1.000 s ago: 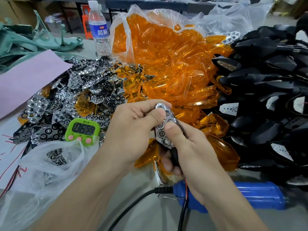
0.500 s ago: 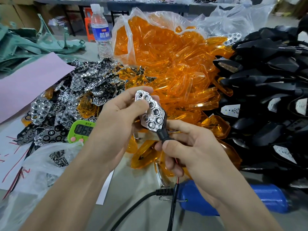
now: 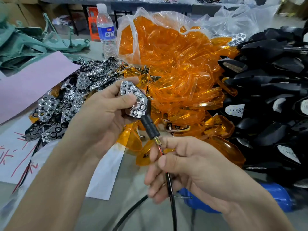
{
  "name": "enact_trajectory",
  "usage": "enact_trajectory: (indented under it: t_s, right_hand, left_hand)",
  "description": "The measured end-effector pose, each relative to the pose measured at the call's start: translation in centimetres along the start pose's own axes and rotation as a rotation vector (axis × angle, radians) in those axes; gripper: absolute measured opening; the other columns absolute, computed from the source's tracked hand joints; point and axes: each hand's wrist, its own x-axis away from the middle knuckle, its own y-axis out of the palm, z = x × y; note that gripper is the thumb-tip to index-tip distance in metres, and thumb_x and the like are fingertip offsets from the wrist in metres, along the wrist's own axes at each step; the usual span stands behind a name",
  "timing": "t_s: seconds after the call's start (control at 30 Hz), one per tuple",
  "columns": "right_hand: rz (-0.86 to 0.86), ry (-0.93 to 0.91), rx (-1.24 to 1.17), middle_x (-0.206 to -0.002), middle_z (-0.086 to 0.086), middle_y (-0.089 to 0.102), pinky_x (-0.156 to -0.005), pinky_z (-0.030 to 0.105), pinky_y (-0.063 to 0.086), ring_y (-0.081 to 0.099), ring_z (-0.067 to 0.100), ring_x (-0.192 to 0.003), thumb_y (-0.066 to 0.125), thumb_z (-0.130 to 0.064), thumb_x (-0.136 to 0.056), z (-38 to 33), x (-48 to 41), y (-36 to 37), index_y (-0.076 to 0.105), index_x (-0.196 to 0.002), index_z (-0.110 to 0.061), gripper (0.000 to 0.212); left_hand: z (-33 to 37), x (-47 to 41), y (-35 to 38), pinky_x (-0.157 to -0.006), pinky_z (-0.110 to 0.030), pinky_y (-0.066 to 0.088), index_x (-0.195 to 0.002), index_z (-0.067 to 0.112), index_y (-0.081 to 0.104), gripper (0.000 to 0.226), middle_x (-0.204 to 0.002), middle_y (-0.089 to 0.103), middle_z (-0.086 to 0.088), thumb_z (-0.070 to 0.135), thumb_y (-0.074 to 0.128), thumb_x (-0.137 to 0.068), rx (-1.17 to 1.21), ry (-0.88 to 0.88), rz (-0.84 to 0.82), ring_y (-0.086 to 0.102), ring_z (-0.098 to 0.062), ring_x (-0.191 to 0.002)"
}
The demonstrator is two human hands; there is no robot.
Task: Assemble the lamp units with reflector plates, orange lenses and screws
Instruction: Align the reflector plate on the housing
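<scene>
Two hands share one lamp unit (image 3: 135, 104) above the tabletop (image 3: 133, 212): the left hand (image 3: 101, 117) grips its chrome-plated head, the right hand (image 3: 181, 165) pinches its wires (image 3: 169, 179), beside heaped orange lenses (image 3: 175, 77).

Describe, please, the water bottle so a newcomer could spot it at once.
Find the big clear bag of orange lenses at the back. Just left of it stands a clear plastic water bottle. Its blue label and white cap set it apart.
</scene>
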Motion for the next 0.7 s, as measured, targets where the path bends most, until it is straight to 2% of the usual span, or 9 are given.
enact_trajectory:
  t_s: [0.07, 0.17, 0.27, 0.37, 0.43, 0.53, 0.6, 0.7]
  right_hand:
    - [0.007, -0.029, 0.022, -0.081, 0.022, 0.07, -0.05, 0.028, 0.056, 0.068, 0.024, -0.058, 0.054, -0.005, -0.098, -0.1, 0.1, 0.3, 0.069, -0.093, -0.005, 0.015]
    - [0.176, -0.134, 0.111, -0.076, 0.016, 0.072, -0.036, 0.017, 0.037, 0.052, 0.012, -0.039, 0.054, -0.006, -0.103, -0.2, 0.2, 0.4, 0.072, -0.087, -0.003, 0.025]
    - [0.37, -0.203, 0.208, -0.071, 0.013, 0.072, -0.036, 0.019, 0.028, 0.039, 0.01, -0.035, 0.052, -0.007, -0.103, 0.2, -0.2, 0.4, 0.072, -0.089, -0.003, 0.025]
    - [0.518, -0.243, 0.407, -0.068, 0.009, 0.073, -0.036, 0.022, 0.03, 0.04, 0.009, -0.038, 0.055, -0.01, -0.102, 0.4, -0.5, 0.2, 0.066, -0.094, -0.016, 0.015]
    - [0.558, -0.248, 0.529, -0.07, 0.006, 0.074, -0.039, 0.023, 0.032, 0.042, 0.008, -0.041, 0.057, -0.013, -0.101, 0.5, -0.4, -0.1, 0.065, -0.092, -0.022, 0.015]
    - [0.585, -0.247, 0.639, -0.07, 0.002, 0.074, -0.042, 0.026, 0.033, 0.042, 0.008, -0.043, 0.058, -0.02, -0.101, 0.5, -0.4, -0.5, 0.066, -0.094, -0.027, 0.013]
    - [0.574, -0.242, 0.695, -0.069, -0.002, 0.074, -0.043, 0.02, 0.035, 0.047, 0.005, -0.043, 0.059, -0.03, -0.1, 0.4, -0.3, -0.5, 0.063, -0.101, -0.034, 0.006]
    - [0.553, -0.238, 0.743, -0.067, -0.005, 0.07, -0.044, 0.016, 0.037, 0.053, 0.002, -0.048, 0.058, -0.045, -0.095, 0.4, -0.2, -0.4, 0.062, -0.102, -0.043, 0.008]
  left_hand:
    - [0.3, 0.0, -0.3, -0.071, -0.033, 0.061, -0.124, 0.014, 0.068, 0.048, -0.097, 0.068, -0.007, 0.01, 0.059, -0.077, 0.008, 0.0, 0.008, 0.066, -0.019, -0.084]
    - [0.3, -0.2, -0.3, -0.071, -0.034, 0.062, -0.123, 0.015, 0.068, 0.036, -0.094, 0.069, -0.006, 0.003, 0.054, -0.092, 0.04, 0.015, 0.052, 0.068, -0.017, -0.08]
    - [0.0, -0.3, 0.1, -0.071, -0.034, 0.064, -0.12, 0.016, 0.069, 0.034, -0.087, 0.073, -0.001, -0.002, 0.05, -0.099, 0.032, 0.043, 0.1, 0.071, -0.013, -0.075]
    - [-0.4, -0.2, 0.3, -0.067, -0.03, 0.061, -0.117, 0.018, 0.069, 0.033, -0.084, 0.074, 0.002, -0.003, 0.053, -0.099, 0.007, 0.063, 0.111, 0.072, -0.011, -0.074]
    - [-0.6, -0.2, 0.3, -0.066, -0.029, 0.06, -0.118, 0.018, 0.07, 0.033, -0.083, 0.074, 0.003, -0.003, 0.054, -0.098, -0.005, 0.068, 0.124, 0.071, -0.011, -0.073]
    - [-0.7, -0.2, 0.5, -0.068, -0.029, 0.06, -0.119, 0.018, 0.07, 0.033, -0.089, 0.074, 0.0, -0.003, 0.055, -0.098, -0.008, 0.078, 0.138, 0.071, -0.013, -0.077]
    - [-0.9, -0.1, 0.8, -0.069, -0.03, 0.06, -0.12, 0.017, 0.07, 0.033, -0.094, 0.074, -0.004, -0.002, 0.058, -0.095, -0.013, 0.08, 0.123, 0.071, -0.015, -0.079]
    - [-1.6, 0.2, 1.5, -0.07, -0.032, 0.06, -0.118, 0.023, 0.072, 0.038, -0.1, 0.074, -0.009, 0.005, 0.068, -0.085, -0.109, 0.078, 0.042, 0.07, -0.019, -0.082]
